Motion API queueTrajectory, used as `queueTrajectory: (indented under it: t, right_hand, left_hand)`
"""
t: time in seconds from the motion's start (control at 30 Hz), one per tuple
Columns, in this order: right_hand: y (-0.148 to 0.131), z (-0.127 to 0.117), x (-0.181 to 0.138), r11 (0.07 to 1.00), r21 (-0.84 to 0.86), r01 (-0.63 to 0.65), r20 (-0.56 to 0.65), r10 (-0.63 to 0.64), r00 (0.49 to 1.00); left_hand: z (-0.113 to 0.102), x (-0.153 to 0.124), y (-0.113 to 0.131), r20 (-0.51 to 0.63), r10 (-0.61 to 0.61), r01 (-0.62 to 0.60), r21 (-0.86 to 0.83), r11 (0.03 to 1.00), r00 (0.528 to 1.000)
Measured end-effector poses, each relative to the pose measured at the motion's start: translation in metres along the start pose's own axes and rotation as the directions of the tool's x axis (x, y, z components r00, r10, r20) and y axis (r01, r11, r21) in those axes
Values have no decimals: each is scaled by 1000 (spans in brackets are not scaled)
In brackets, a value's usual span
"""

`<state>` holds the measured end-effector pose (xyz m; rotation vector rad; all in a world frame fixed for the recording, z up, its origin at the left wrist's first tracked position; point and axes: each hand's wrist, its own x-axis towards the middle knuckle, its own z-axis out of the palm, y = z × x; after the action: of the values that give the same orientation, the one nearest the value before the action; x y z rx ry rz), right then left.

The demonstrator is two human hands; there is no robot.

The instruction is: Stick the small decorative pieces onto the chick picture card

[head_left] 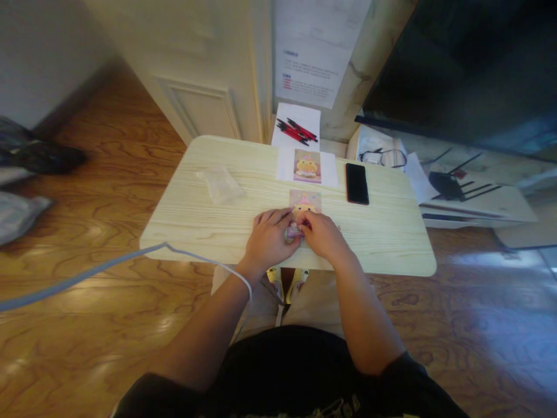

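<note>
A picture card [306,198] with a yellow cartoon figure in a pink hat lies on the table in front of me. My left hand [272,235] rests flat at its left side, fingers stretched out and fingertips by the card's edge. From the right, my right hand [321,232] reaches over the card's lower part, thumb and forefinger pinched together. What the pinch holds, if anything, is too small to make out. Between both hands shows a purple and white patch [294,230]; I cannot tell whether it belongs to the card or to a separate piece.
A similar picture [307,166] lies on white paper behind the card. Red and black pens [297,132] lie farther back. A phone [357,183] is at the right, a clear plastic bag [221,184] at the left of the table [387,244]. A grey cable [108,267] crosses my left wrist.
</note>
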<state>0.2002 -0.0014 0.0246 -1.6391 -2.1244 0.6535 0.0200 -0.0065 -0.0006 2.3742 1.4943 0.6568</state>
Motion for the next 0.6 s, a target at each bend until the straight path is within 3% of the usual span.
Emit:
queueTrajectory:
  t: [0.17, 0.6]
  right_hand:
    - [0, -5, -1, 1000, 9, 30, 50, -30, 998]
    - [-3, -3, 1, 999, 11, 50, 44, -51, 998]
  left_hand:
    - [0, 0, 0, 2, 2, -2, 1, 1000, 1000]
    - [0, 0, 0, -1, 9, -9, 5, 1000, 1000]
